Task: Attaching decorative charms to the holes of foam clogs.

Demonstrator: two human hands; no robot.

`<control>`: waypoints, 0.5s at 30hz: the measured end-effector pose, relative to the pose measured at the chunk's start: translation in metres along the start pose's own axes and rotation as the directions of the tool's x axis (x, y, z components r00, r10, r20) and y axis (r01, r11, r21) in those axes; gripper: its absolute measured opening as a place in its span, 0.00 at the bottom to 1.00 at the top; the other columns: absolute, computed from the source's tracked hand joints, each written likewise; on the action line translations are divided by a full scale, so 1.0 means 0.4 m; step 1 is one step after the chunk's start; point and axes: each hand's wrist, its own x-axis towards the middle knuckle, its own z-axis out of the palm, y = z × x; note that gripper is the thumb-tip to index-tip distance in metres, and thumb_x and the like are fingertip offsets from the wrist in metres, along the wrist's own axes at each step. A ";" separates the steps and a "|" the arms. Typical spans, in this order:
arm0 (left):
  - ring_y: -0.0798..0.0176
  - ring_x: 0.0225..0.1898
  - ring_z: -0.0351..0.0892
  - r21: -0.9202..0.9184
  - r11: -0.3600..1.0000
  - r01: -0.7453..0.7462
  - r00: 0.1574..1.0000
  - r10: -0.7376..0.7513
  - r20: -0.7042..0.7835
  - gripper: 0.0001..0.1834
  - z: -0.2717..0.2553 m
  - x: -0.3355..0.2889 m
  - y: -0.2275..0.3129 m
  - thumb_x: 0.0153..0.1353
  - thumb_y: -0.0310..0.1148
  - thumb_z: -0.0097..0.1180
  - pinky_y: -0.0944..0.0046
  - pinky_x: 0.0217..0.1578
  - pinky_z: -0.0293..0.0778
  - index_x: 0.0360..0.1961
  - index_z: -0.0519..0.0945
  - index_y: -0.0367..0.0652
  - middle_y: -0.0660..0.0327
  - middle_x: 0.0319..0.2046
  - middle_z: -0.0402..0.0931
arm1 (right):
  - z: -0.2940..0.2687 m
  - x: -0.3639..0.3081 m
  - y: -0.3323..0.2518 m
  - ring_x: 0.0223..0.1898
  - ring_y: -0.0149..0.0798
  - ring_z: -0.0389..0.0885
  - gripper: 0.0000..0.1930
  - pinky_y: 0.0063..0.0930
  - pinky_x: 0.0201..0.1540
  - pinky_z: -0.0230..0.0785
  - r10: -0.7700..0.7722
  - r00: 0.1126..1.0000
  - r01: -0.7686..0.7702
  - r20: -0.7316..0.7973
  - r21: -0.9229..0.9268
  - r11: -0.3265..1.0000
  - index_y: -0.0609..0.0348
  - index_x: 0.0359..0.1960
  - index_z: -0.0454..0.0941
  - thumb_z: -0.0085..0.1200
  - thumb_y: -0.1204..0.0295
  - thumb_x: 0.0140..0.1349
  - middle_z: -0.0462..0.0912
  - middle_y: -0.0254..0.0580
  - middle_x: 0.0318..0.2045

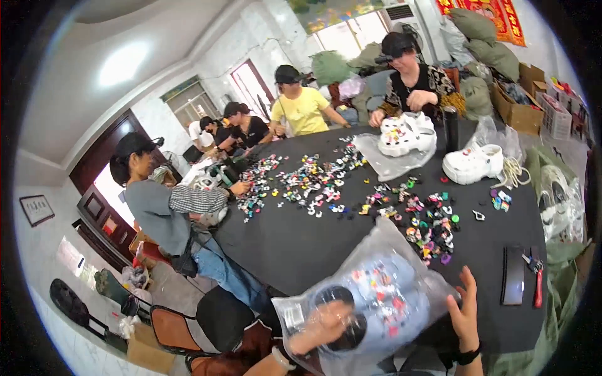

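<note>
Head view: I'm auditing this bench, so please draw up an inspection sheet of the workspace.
Surface: dark tabletop, partly covered by small charms.
Items in hand: light-blue shoes with colourful decorations inside a clear bag.
Clutter: white shoes, black bottle, black case, red-handled item.
Hands: left hand at the bag's left part, inside or outside unclear; right hand open beside it, contact unclear.
Cables: nothing seen on the tabletop; cream cord beside a white shoe.
Surroundings: co-workers, sacks, cardboard boxes, chairs.
</note>
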 end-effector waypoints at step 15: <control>0.44 0.40 0.75 0.043 0.982 -0.183 0.953 0.188 -0.238 0.14 0.131 -0.147 0.036 0.45 0.31 0.54 0.47 0.39 0.70 0.34 0.79 0.38 0.50 0.38 0.78 | 0.041 0.028 -0.111 0.25 0.26 0.72 0.09 0.23 0.29 0.63 0.217 0.876 -0.177 0.432 -0.130 0.976 0.66 0.33 0.81 0.61 0.71 0.59 0.77 0.32 0.23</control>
